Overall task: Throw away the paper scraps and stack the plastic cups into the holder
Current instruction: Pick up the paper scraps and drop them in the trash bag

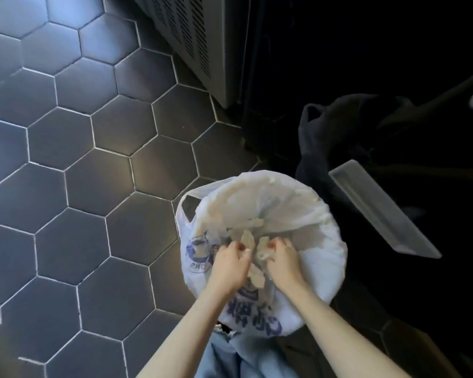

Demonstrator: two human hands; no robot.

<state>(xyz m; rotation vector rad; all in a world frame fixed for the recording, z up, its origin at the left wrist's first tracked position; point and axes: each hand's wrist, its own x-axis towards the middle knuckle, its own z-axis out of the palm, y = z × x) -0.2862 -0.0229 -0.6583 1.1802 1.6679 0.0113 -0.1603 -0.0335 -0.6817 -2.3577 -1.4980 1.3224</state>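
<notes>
A round bin lined with a white plastic bag (pixel 320 257) printed in blue stands on the floor below me. Both my hands hover over its opening, side by side. My left hand (pixel 230 261) has its fingers curled against crumpled pale paper scraps (pixel 253 249). My right hand (pixel 280 261) is curled on the same bunch from the other side. More scraps hang between and below the hands, and others lie inside the bag. No plastic cups or holder are in view.
Dark hexagonal floor tiles (pixel 93 159) spread to the left. A grey vented appliance (pixel 202 36) stands at the top. A dark bag (pixel 339 126) and a clear flat plastic piece (pixel 380 211) sit to the right in shadow.
</notes>
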